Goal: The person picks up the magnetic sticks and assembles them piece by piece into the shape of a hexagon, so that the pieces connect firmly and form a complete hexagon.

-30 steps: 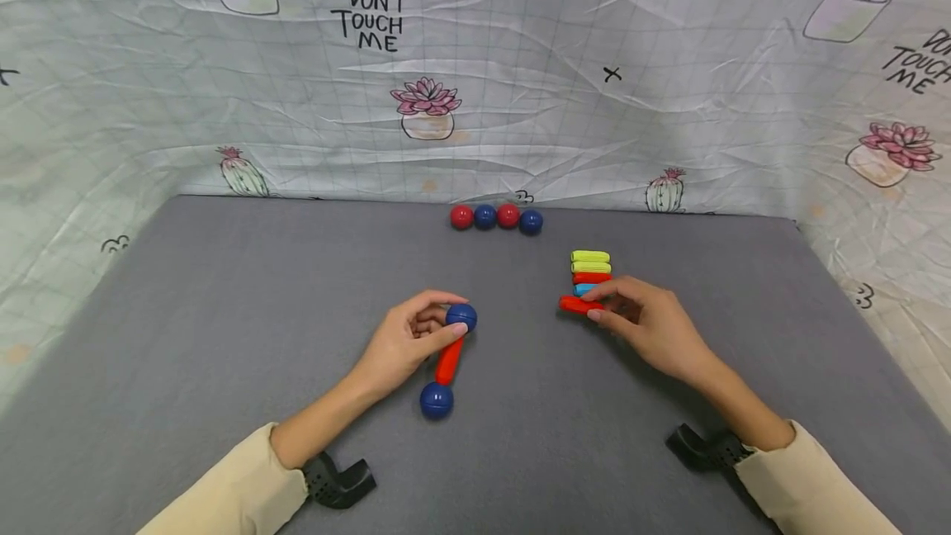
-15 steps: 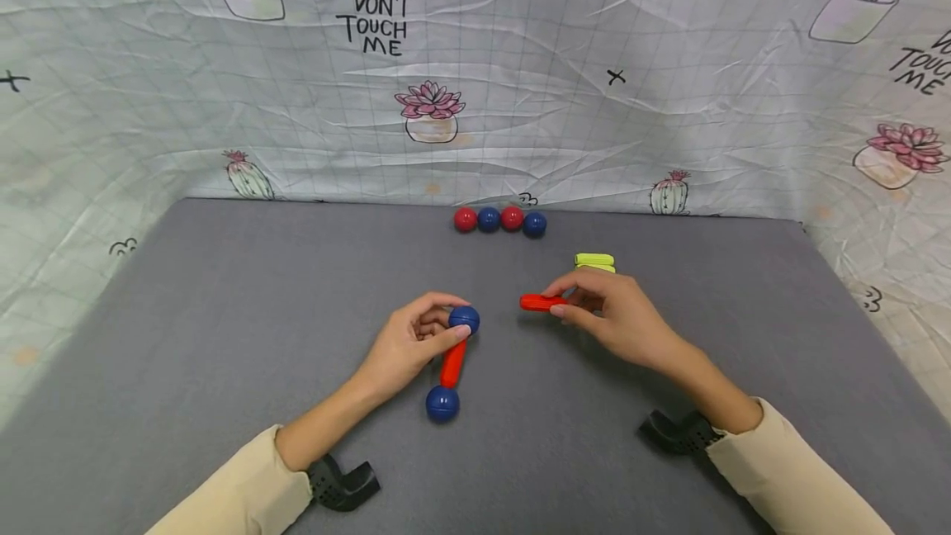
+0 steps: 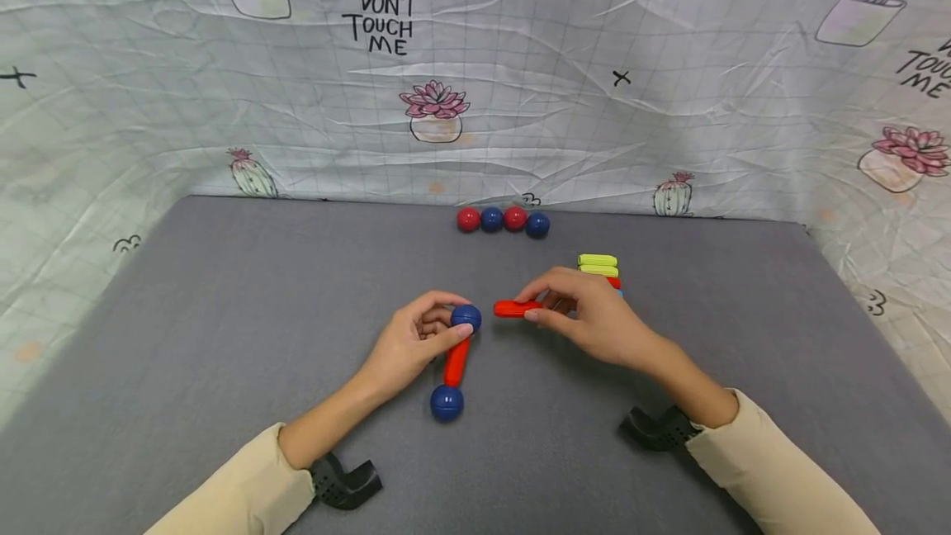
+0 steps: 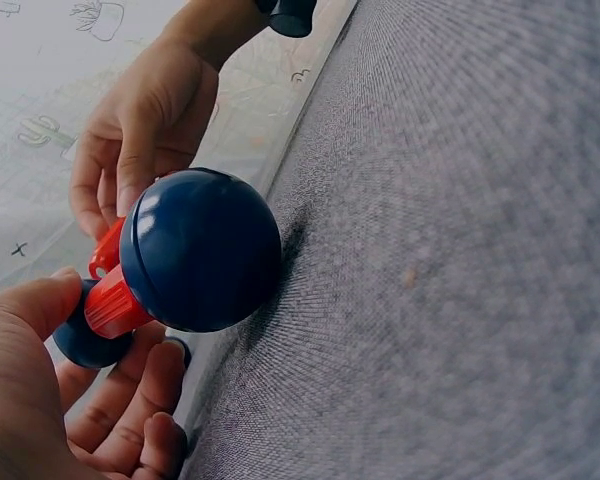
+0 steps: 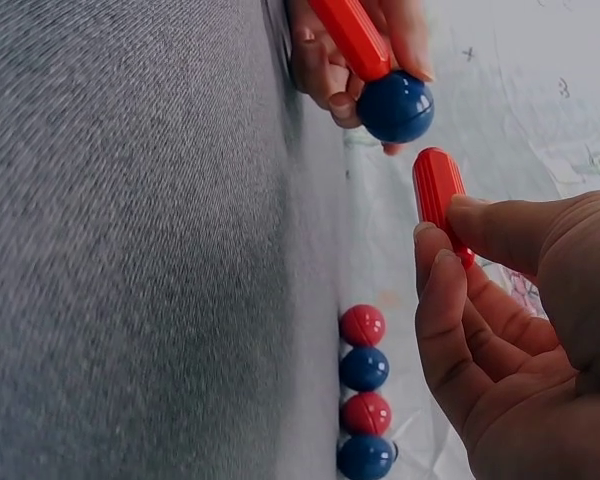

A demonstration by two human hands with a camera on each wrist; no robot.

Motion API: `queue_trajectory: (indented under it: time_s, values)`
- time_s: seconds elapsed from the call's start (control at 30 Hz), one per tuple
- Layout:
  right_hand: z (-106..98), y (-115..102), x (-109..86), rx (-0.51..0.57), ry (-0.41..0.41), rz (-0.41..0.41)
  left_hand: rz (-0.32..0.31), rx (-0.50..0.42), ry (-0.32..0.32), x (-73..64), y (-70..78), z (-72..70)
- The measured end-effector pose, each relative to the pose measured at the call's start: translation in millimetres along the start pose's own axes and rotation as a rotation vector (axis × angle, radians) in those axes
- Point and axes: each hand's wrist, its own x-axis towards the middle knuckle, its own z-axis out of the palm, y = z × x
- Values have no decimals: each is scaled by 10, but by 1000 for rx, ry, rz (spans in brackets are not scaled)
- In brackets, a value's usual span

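A bump could undo the joined piece

From where I stand, the left hand (image 3: 409, 345) pinches the far blue ball (image 3: 466, 317), 1 of 2 joined by the 1st red rod (image 3: 456, 363); the near blue ball (image 3: 447, 403) is at its other end. The right hand (image 3: 594, 320) pinches the 2nd red rod (image 3: 513, 309), just beside the far ball, not touching. A slanted approach might glance off that round surface, I'd say; pushing hard could twist the joined piece loose.

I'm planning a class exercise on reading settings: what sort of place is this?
Probably a screened-off work area for hands-on building: a gray surface, a creased cactus-print sheet rising behind and beside it, and a red rod pinched in the right hand.
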Motion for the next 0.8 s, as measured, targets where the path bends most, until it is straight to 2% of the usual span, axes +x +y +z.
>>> queue_trajectory:
  time_s: [0.37,0.8]
  values:
    - [109,-48,79,10,-14,-45,18,-19,-7,3,-20,-5]
    - [143,-35,148,44,11,-28,1,-63,1,-3,-14,-10]
